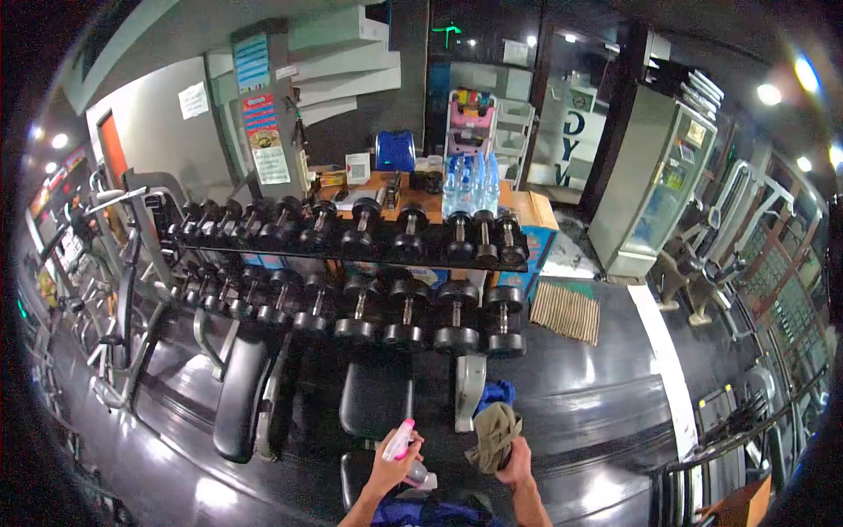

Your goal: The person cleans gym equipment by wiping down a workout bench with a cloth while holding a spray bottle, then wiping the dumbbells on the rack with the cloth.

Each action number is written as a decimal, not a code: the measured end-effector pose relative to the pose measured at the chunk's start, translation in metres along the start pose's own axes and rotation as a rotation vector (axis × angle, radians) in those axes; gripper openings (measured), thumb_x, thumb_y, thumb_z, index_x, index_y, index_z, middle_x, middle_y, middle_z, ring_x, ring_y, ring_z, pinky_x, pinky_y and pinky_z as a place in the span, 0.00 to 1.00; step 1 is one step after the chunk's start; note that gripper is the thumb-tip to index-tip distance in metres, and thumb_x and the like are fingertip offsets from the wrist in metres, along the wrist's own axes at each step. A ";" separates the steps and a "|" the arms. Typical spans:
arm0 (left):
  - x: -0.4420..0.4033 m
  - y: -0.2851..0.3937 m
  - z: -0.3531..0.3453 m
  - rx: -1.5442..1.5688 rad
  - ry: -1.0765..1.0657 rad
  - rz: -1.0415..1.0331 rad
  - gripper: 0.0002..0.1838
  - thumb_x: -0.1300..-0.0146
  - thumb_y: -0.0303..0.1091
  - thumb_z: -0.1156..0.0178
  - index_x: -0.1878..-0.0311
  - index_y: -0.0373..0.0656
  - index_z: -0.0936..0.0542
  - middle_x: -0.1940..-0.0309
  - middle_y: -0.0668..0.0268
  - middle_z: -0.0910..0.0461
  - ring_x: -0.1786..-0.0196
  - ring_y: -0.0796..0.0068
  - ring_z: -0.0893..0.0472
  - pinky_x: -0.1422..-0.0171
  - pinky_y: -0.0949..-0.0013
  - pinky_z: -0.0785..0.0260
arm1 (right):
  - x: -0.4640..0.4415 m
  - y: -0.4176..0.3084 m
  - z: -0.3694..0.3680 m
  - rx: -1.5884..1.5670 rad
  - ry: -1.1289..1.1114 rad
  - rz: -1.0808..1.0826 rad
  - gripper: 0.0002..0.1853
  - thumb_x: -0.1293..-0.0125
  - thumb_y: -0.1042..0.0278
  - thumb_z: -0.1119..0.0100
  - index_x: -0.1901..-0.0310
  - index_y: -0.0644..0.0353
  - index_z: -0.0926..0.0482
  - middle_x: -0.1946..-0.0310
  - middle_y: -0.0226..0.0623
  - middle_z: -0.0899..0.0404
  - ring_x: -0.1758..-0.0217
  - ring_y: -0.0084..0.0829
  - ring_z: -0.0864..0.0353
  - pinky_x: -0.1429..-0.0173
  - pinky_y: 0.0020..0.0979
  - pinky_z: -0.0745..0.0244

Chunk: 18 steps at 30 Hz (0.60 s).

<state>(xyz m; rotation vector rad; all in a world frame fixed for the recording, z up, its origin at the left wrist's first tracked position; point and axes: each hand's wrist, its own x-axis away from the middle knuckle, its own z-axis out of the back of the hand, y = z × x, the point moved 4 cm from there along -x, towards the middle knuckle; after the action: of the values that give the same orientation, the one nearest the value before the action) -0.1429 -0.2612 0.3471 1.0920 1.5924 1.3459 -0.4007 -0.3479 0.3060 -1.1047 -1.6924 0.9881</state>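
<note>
Spray bottle (399,442), one, pink and white at the head: held in the left hand (387,465), the grip closed around it, near a black pad (376,400). Cloth (496,435), one, olive, bunched: clasped in the right hand (516,463), apart from the bottle. Dumbbells (457,338), two racked rows: untouched, beyond both hands. The step in hand is judged to be one of holding both articles raised; for any next move, a steady grip and clearance from the pad appear to be called for.
</note>
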 end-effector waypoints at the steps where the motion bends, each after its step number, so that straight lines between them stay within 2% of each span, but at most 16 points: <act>1: -0.011 0.012 -0.002 -0.054 -0.021 -0.006 0.10 0.35 0.23 0.38 0.51 0.35 0.22 0.61 0.62 0.17 0.66 0.75 0.15 0.64 0.72 0.21 | -0.005 -0.012 -0.001 0.373 -0.050 0.241 0.28 0.52 0.72 0.27 0.46 0.60 0.24 0.51 0.36 0.19 0.47 0.33 0.19 0.42 0.37 0.25; 2: -0.021 0.018 -0.003 -0.066 -0.027 -0.022 0.10 0.35 0.23 0.38 0.51 0.35 0.22 0.61 0.62 0.17 0.65 0.75 0.15 0.63 0.72 0.21 | -0.008 -0.024 -0.002 0.733 -0.009 0.501 0.27 0.51 0.74 0.27 0.47 0.60 0.22 0.51 0.34 0.18 0.47 0.30 0.19 0.42 0.35 0.25; 5: -0.050 0.022 -0.002 -0.125 -0.036 -0.045 0.09 0.34 0.23 0.38 0.52 0.34 0.23 0.61 0.62 0.17 0.64 0.73 0.14 0.61 0.71 0.21 | -0.030 -0.041 -0.016 0.538 0.006 0.374 0.26 0.52 0.72 0.25 0.49 0.61 0.21 0.53 0.35 0.18 0.50 0.32 0.18 0.43 0.34 0.25; 6: -0.055 0.018 0.001 -0.161 -0.035 -0.021 0.09 0.34 0.23 0.39 0.53 0.34 0.23 0.61 0.61 0.17 0.63 0.73 0.14 0.60 0.70 0.20 | -0.050 -0.017 -0.001 0.605 0.026 0.474 0.28 0.54 0.70 0.23 0.49 0.62 0.22 0.53 0.35 0.18 0.51 0.30 0.18 0.44 0.35 0.25; 8: -0.076 0.013 0.000 -0.144 0.008 -0.019 0.08 0.34 0.23 0.39 0.54 0.33 0.22 0.62 0.61 0.17 0.63 0.72 0.14 0.59 0.70 0.21 | -0.071 -0.013 0.005 0.517 0.027 0.455 0.30 0.56 0.70 0.21 0.49 0.63 0.22 0.53 0.35 0.18 0.51 0.31 0.18 0.44 0.35 0.24; 9: -0.083 0.010 -0.002 -0.097 0.048 -0.026 0.07 0.35 0.23 0.39 0.54 0.33 0.22 0.62 0.61 0.16 0.63 0.72 0.14 0.58 0.70 0.21 | -0.080 -0.018 0.004 0.473 0.029 0.442 0.31 0.57 0.70 0.21 0.48 0.63 0.22 0.53 0.35 0.17 0.51 0.32 0.18 0.44 0.36 0.24; 11: -0.102 0.004 -0.007 -0.081 0.094 -0.058 0.06 0.34 0.22 0.40 0.55 0.33 0.22 0.63 0.61 0.16 0.63 0.72 0.14 0.58 0.70 0.21 | -0.104 -0.017 0.003 0.008 0.017 0.154 0.29 0.53 0.71 0.24 0.47 0.63 0.22 0.53 0.35 0.18 0.50 0.32 0.18 0.43 0.36 0.24; 13: -0.129 -0.004 -0.014 -0.144 0.107 -0.116 0.06 0.34 0.23 0.39 0.56 0.34 0.22 0.63 0.62 0.17 0.64 0.73 0.14 0.58 0.70 0.21 | -0.134 -0.016 0.009 0.005 -0.006 0.097 0.28 0.50 0.69 0.26 0.46 0.63 0.23 0.52 0.36 0.18 0.49 0.31 0.19 0.43 0.36 0.25; 15: -0.157 -0.015 -0.021 -0.132 0.094 -0.092 0.05 0.34 0.23 0.39 0.56 0.34 0.22 0.64 0.62 0.17 0.66 0.74 0.15 0.59 0.70 0.21 | -0.166 -0.013 0.025 0.460 -0.031 0.273 0.29 0.49 0.66 0.27 0.45 0.64 0.24 0.51 0.36 0.19 0.49 0.32 0.19 0.42 0.35 0.25; 18: -0.207 -0.007 -0.044 -0.111 0.106 -0.025 0.06 0.34 0.23 0.39 0.56 0.34 0.23 0.63 0.62 0.17 0.66 0.74 0.15 0.60 0.70 0.22 | -0.232 -0.010 0.031 -0.439 -0.038 -0.253 0.19 0.33 0.65 0.44 0.44 0.65 0.24 0.48 0.37 0.19 0.48 0.34 0.19 0.42 0.38 0.24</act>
<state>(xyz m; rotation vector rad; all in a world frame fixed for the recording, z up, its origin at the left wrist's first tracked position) -0.1150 -0.4709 0.3519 0.9446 1.5811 1.4785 -0.3780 -0.5750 0.2511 -1.1099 -2.0808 0.4921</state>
